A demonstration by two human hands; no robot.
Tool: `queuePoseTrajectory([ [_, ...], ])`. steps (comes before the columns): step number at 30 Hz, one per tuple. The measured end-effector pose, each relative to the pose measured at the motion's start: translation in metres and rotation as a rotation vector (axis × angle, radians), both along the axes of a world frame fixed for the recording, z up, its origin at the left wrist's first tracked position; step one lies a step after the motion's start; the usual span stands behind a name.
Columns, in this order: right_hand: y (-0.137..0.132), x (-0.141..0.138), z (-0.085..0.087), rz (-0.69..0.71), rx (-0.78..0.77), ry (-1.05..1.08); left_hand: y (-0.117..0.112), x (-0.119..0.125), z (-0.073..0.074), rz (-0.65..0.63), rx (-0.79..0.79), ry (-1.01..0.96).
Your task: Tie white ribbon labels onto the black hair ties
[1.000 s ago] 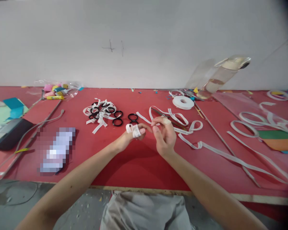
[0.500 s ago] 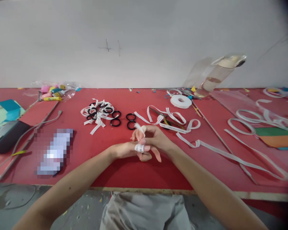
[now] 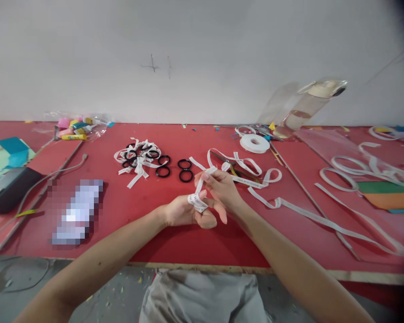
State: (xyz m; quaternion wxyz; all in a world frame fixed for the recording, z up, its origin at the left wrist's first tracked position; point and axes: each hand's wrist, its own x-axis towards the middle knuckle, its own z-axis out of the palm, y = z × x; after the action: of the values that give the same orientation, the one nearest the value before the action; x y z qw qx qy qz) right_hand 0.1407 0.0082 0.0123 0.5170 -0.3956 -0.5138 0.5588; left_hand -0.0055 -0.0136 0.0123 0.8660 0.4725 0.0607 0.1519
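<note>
A white printed ribbon (image 3: 197, 202) is looped around the thumb of my left hand (image 3: 185, 211), whose fingers curl in beneath it. From that loop a length of ribbon rises to my right hand (image 3: 220, 186), which pinches it between thumb and fingertips. Both hands are close together above the front middle of the table. Just beyond them lie two black rings (image 3: 185, 169), touching each other. Further left is a pile of white ribbon bows on black rings (image 3: 141, 157). Scissors (image 3: 239, 170) lie among loose ribbon (image 3: 252, 181) to the right of my right hand.
A ribbon roll (image 3: 255, 143) lies at the back, near a leaning water bottle (image 3: 298, 116). A blurred phone (image 3: 77, 213) and a cable (image 3: 54, 172) are on the left. Long ribbon strips (image 3: 319, 218) trail over the right side of the red table (image 3: 208, 251).
My right hand has moved up and away from my left, drawing the ribbon out between them. The loop on the left thumb now shows more of its print.
</note>
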Motion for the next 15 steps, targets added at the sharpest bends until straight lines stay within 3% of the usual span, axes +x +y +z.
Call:
queuePoseTrajectory([
  [7,0.005,0.0,-0.004,0.045,0.19,-0.329,-0.001,0.002,-0.001,0.005,-0.022,0.013],
  [12,0.017,-0.001,-0.016,0.002,0.495,-0.71,0.0,0.002,-0.003,0.033,-0.08,0.014],
  [15,0.018,0.0,-0.016,0.039,0.499,-0.834,0.001,0.002,-0.002,0.026,-0.062,0.025],
])
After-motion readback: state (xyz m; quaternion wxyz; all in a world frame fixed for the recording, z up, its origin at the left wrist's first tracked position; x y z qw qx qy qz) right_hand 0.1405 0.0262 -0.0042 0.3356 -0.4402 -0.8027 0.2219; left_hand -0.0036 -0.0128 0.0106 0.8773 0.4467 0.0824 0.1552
